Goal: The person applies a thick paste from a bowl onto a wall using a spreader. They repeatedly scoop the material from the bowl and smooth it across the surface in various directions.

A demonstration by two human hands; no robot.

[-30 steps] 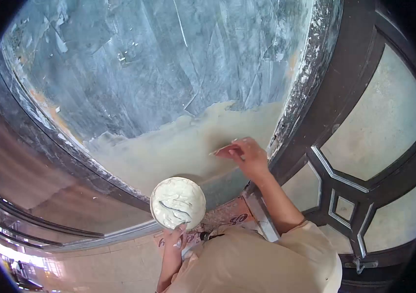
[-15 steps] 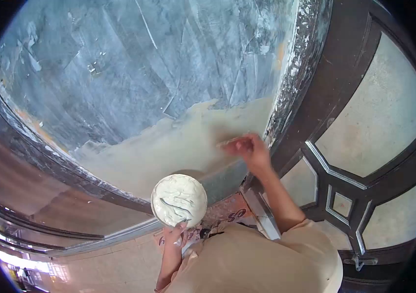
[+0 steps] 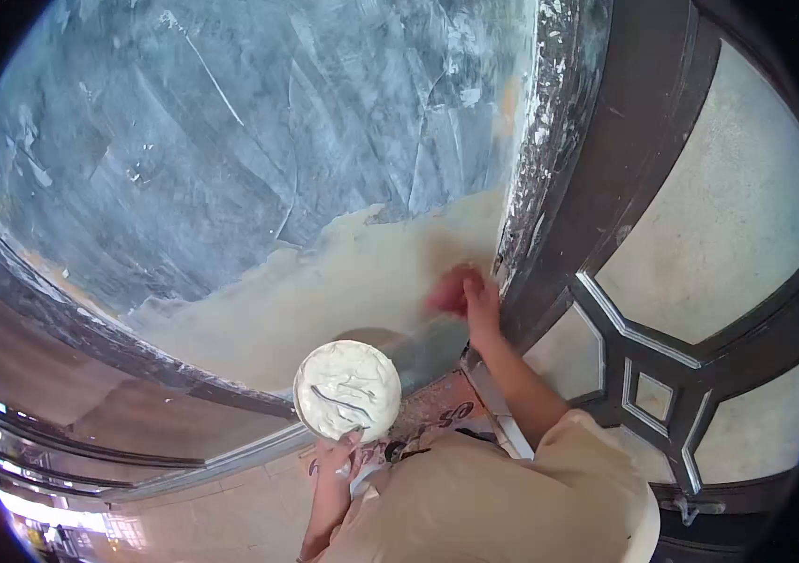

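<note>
My left hand (image 3: 338, 457) holds a round white plate (image 3: 347, 388) heaped with creamy putty, low in the middle of the view. My right hand (image 3: 463, 296) is blurred with motion and presses against the grey wall panel (image 3: 259, 141) near its right edge, on the patch of fresh cream putty (image 3: 324, 291). In the earlier frames it grips a thin putty blade; now the blade is lost in the blur. My beige sleeve and shirt fill the bottom of the view.
A paint-flecked dark frame (image 3: 550, 141) borders the panel on the right. Beyond it stands a dark door with pale panes and a geometric grille (image 3: 653, 375). Printed paper (image 3: 437, 418) lies on the floor under the wall, beside pale tiles (image 3: 221, 516).
My right hand has swept across the putty patch, first right and up, then down toward the frame, and is now blurred. The view has tilted slightly. The plate has stayed almost still.
</note>
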